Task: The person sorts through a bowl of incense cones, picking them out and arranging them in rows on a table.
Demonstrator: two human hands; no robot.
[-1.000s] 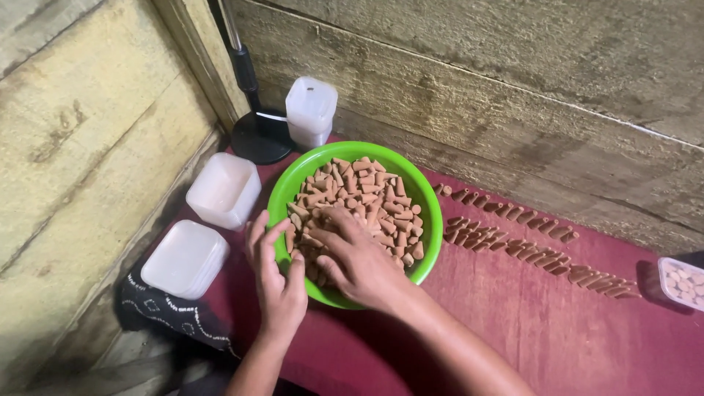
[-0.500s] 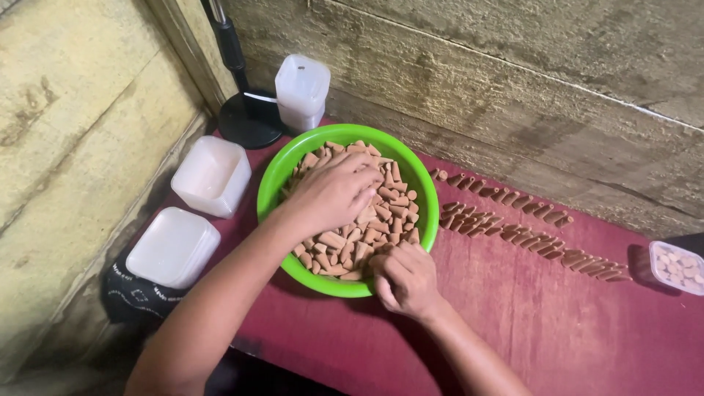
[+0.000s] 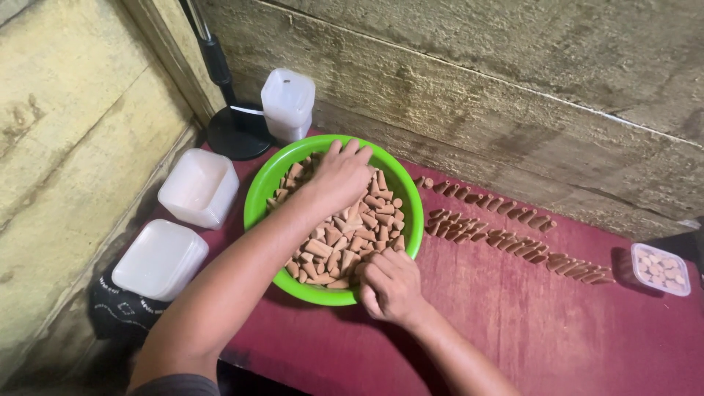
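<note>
The left hand (image 3: 343, 174) lies inside the green bowl (image 3: 258, 202), palm down, on top of the brown cone-shaped pieces (image 3: 345, 238) that fill it. Its fingers are spread a little and reach toward the far rim of the bowl; they press on the pieces, but I cannot tell if they grasp any of them. The right hand (image 3: 390, 287) is at the near rim of the bowl, on the side close to the person. Its fingers are curled inward and seem to pinch some pieces at the edge, though what is between the fingers is hidden.

The bowl stands on a dark red tabletop (image 3: 513, 323), near the corner of a rough wooden wall (image 3: 513, 95). To the right of the bowl, more of the same brown pieces lie in rows (image 3: 513, 231) on the tabletop, running toward the right edge. At the end of these rows there is a small clear plastic box (image 3: 661, 269) with pale pieces inside.

To the left of the bowl two white square containers (image 3: 198, 187) (image 3: 159, 258) lie one beside the other. Behind the bowl stands a stack of white containers (image 3: 287, 104), and just beside it a round black base (image 3: 238, 132) with a black pole going up.
</note>
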